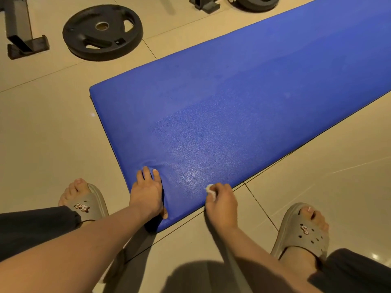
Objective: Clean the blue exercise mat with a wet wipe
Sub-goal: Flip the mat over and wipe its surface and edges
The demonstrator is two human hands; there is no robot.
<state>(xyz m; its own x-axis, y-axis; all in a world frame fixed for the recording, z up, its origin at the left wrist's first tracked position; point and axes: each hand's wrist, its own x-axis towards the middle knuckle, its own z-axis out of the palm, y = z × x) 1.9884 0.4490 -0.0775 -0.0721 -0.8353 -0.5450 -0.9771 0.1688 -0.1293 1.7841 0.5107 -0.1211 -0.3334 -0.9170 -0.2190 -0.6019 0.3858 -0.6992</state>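
Observation:
A long blue exercise mat [243,98] lies on the tiled floor, running from the near centre to the upper right. My left hand [148,193] presses on its near corner with fingers spread, denting the padding. My right hand [222,199] sits at the mat's near long edge and pinches a small crumpled white wet wipe [210,190] against the mat. A shiny damp patch shows on the mat just beyond the two hands.
A black weight plate [102,31] lies on the floor at the upper left beside a dark equipment foot [25,45]. More dark gear [254,3] sits at the top. My feet in grey clogs [302,231] flank the mat's corner.

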